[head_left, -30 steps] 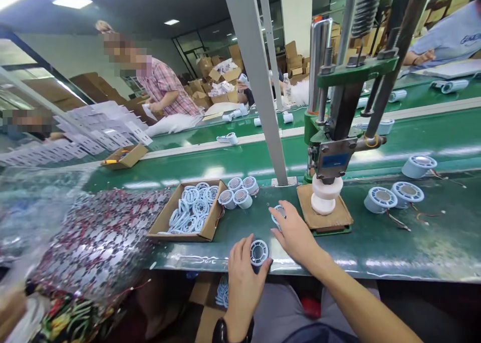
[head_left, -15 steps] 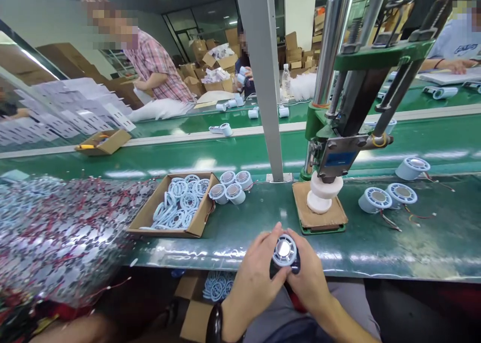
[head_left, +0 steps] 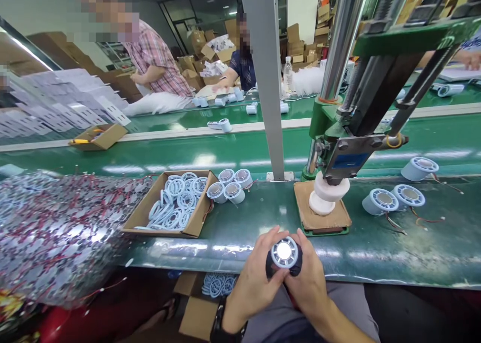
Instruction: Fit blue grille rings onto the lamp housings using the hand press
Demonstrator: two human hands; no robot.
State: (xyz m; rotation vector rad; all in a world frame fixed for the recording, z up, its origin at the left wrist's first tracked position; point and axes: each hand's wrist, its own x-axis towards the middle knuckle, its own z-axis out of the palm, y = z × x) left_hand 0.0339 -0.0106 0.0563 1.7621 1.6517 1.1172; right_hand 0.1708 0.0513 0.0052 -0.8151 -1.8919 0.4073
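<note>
Between both hands, above the bench's front edge, is a round motor part (head_left: 284, 253) with a light-blue slotted ring around its shiny metal centre. Something dark shows beneath the ring; I cannot make out what. My left hand (head_left: 254, 278) is closed around its left side, thumb at the near edge. My right hand (head_left: 310, 278) closes on the right side, thumb tips nearly meeting. Beyond them stands a green hand press (head_left: 349, 152), its white round die (head_left: 330, 188) lowered over a white piece (head_left: 322, 204) on a cardboard-covered base.
An open carton (head_left: 199, 223) of light-blue rings lies left, with several white-blue motor units (head_left: 233, 192) beside it. More units with wires (head_left: 381, 202) stand right of the press. Wired metal parts (head_left: 67, 233) cover the far left. A grey post (head_left: 267, 97) rises behind; people work across the belt.
The view has shifted slightly, bringing the press closer. Both hands still hold the motor part, which now faces up a little more squarely. A person across the belt has stretched out an arm.
</note>
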